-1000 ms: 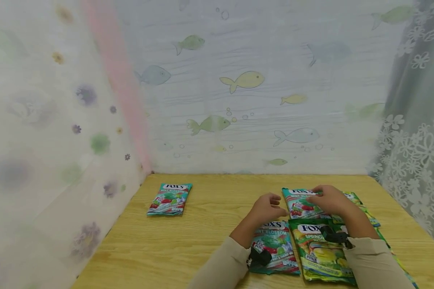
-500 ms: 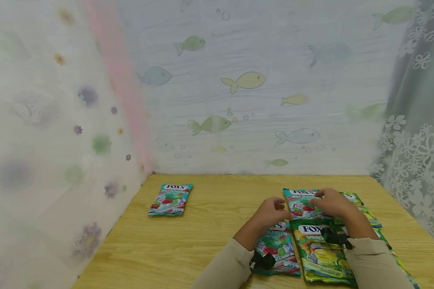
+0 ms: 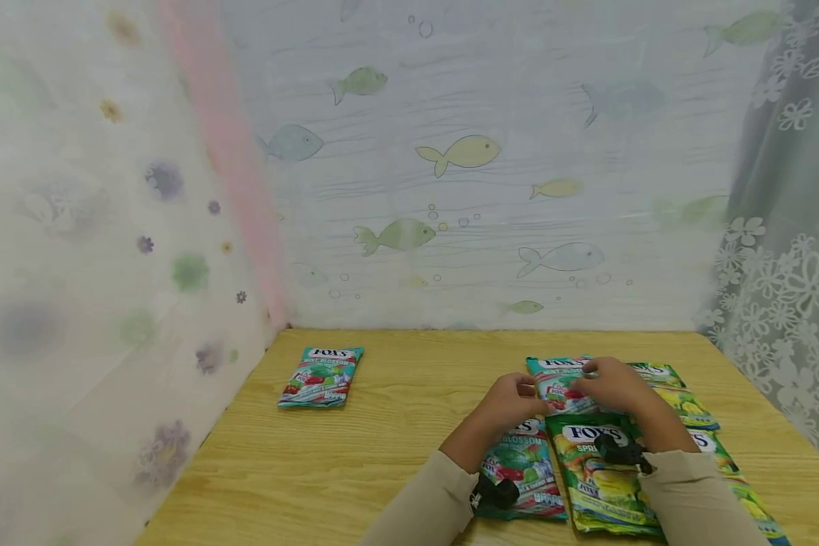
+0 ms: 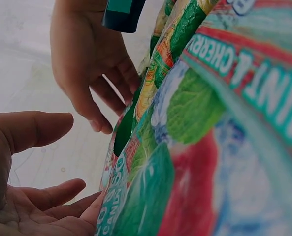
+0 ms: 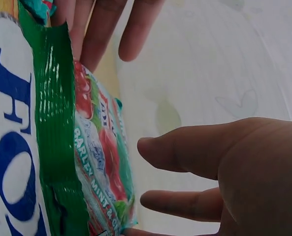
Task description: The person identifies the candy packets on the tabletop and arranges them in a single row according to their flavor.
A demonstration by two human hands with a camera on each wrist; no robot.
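Left hand (image 3: 508, 406) with thumb and fingers spread apart, just beside the left edge of a glossy teal foil candy bag with red stripes and cherry pictures (image 3: 553, 388). Right hand (image 3: 617, 387) also spread, thumb and forefinger nearly straight and well separated, above the right part of that same bag. Firm contact at either set of fingertips impossible to tell, some of them being hidden. Flat on the tabletop (image 3: 396, 440), that bag, in the back row of a cluster toward the right.

Around the wrists, small black wrist cameras (image 3: 497, 493) and beige sleeves (image 3: 426, 500). Beneath the left wrist, in the front row, a second teal foil bag (image 3: 528, 472), partly covered. Just to its right, partly under the right forearm, a yellow-and-green foil bag with lemon pictures (image 3: 604, 478); farther right, another yellow-and-green bag (image 3: 744, 485). In the back row, right of the right hand, a third yellow-and-green bag (image 3: 679, 398).

Well apart, near the far left corner of the pale yellow wood-grain surface, a lone teal bag (image 3: 321, 377), lying face up. Behind everything, a whitish fish-patterned backdrop (image 3: 409, 189); at left, a cream flower-patterned panel (image 3: 75, 303); at right, a grey curtain with white flowers (image 3: 792, 250).
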